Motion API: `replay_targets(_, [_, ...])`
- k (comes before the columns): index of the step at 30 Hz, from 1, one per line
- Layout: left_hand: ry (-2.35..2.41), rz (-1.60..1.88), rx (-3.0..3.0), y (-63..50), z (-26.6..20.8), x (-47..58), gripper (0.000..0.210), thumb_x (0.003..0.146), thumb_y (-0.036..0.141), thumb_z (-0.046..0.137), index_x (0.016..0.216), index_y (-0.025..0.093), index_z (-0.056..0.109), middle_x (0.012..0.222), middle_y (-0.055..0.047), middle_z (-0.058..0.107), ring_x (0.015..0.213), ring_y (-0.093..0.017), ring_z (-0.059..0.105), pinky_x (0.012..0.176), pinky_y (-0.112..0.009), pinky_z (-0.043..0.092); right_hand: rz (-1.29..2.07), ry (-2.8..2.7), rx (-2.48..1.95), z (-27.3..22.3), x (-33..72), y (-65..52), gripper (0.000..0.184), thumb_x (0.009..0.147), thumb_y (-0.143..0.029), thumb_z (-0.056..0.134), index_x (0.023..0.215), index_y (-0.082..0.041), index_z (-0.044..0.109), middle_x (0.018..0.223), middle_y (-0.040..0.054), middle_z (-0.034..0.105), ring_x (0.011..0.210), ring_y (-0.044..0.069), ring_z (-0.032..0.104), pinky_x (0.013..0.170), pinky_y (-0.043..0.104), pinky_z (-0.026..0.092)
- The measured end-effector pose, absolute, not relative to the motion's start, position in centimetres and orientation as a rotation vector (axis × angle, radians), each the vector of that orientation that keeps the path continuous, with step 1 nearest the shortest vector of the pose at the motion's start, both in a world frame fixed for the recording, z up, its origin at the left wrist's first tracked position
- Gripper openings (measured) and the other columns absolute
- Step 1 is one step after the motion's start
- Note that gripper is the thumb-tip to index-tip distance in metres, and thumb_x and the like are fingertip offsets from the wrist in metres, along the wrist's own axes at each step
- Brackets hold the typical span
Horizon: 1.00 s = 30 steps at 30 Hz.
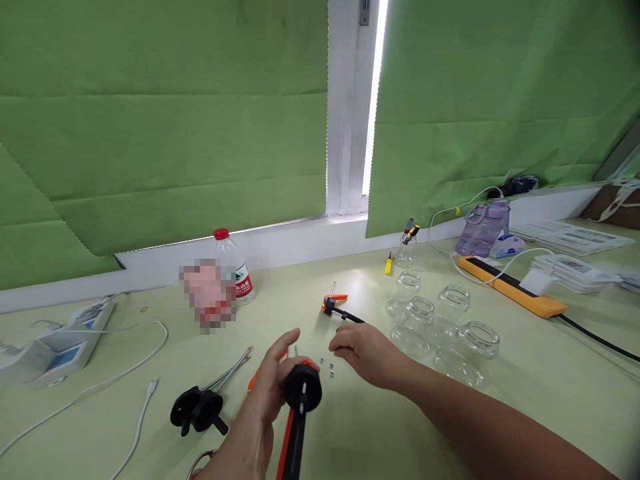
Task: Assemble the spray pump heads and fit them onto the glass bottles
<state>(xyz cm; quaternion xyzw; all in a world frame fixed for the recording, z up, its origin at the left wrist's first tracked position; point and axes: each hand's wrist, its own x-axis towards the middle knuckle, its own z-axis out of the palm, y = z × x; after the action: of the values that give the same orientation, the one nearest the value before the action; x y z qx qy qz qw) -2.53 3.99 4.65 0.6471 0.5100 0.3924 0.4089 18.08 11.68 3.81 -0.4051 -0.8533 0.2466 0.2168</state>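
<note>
Small metal nuts (331, 366) lie between the hands, nearest the right hand (370, 357), just left of its curled fingertips; whether those pinch anything, I can't tell. The left hand (265, 398) grips a black lid (312, 387), its long handle (296, 443) pointing back bodyward. Pale table (360, 427) beneath; glass jars (420, 333) right of both hands, green blinds (200, 147) beyond.

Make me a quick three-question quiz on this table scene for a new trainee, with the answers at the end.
1. True or false: in this view, the red-capped bottle stands left of the lidless glass jars grouped beyond the right forearm.
2. Count: how many jars are in that group, leaving out the tool-holding jar behind them?
3. Name the colour: what colour is the round part at the left grip?

Key: 1. True. 2. Four. 3. Black.
</note>
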Motion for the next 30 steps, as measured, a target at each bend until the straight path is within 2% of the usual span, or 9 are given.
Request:
replay_targets(2, [1.105, 0.846, 1.391, 3.9, 5.1, -2.3, 0.097, 0.065, 0.077, 0.044, 0.141, 0.023, 0.018, 0.086, -0.009, 0.065, 0.072, -0.023, 0.061, 0.059, -0.034, 0.047, 0.67, -2.527, -1.088, 3.1, 17.9, 11.8, 0.019, 0.08, -0.014, 0.054, 0.086, -0.021, 0.071, 0.085, 0.0032, 0.065, 0.078, 0.015, 0.058, 0.068, 0.024, 0.039])
replay_targets(4, [0.949, 0.905, 1.332, 3.3, 5.7, -2.2, 0.106, 0.055, 0.073, 0.06, 0.14, 0.021, 0.023, 0.095, -0.011, 0.063, 0.079, -0.024, 0.059, 0.071, -0.038, 0.047, 0.642, -2.648, -1.052, 2.3, 17.7, 11.9, 0.018, 0.078, -0.014, 0.056, 0.086, -0.022, 0.071, 0.085, 0.0027, 0.063, 0.076, 0.014, 0.058, 0.065, 0.023, 0.037])
replay_targets(8, [0.892, 0.87, 1.195, 2.2, 6.5, -2.0, 0.073, 0.07, 0.064, 0.051, 0.132, 0.028, 0.036, 0.093, -0.008, 0.064, 0.077, -0.024, 0.061, 0.077, -0.046, 0.044, 0.563, -2.736, -1.012, 1.2, 17.5, 12.3, 0.016, 0.08, -0.017, 0.057, 0.081, -0.023, 0.072, 0.081, 0.0013, 0.061, 0.071, 0.012, 0.056, 0.061, 0.022, 0.034])
replay_targets(11, [0.902, 0.841, 1.079, 2.4, 6.2, -1.9, 0.058, 0.077, 0.056, 0.045, 0.128, 0.028, 0.041, 0.087, -0.006, 0.064, 0.072, -0.022, 0.062, 0.075, -0.045, 0.046, 0.551, -2.742, -0.986, 0.8, 17.5, 12.6, 0.017, 0.081, -0.019, 0.056, 0.08, -0.023, 0.072, 0.08, 0.0006, 0.061, 0.07, 0.011, 0.055, 0.061, 0.021, 0.033])
replay_targets(18, [0.84, 0.821, 0.84, 3.0, 5.1, -1.7, 0.054, 0.079, 0.049, 0.049, 0.126, 0.022, 0.044, 0.08, -0.004, 0.062, 0.072, -0.019, 0.062, 0.069, -0.037, 0.049, 0.575, -2.737, -0.986, 0.5, 17.4, 12.7, 0.017, 0.081, -0.021, 0.057, 0.084, -0.025, 0.073, 0.083, 0.0002, 0.063, 0.072, 0.012, 0.057, 0.063, 0.021, 0.035])
replay_targets(30, [0.799, 0.79, 0.828, 3.1, 4.7, -1.6, 0.041, 0.077, 0.045, 0.052, 0.116, 0.03, 0.053, 0.075, 0.0, 0.061, 0.067, -0.016, 0.057, 0.065, -0.035, 0.049, 0.532, -2.866, -0.96, 1.3, 17.6, 12.4, 0.006, 0.077, -0.019, 0.06, 0.077, -0.018, 0.066, 0.087, 0.0016, 0.062, 0.075, 0.014, 0.057, 0.063, 0.023, 0.036])
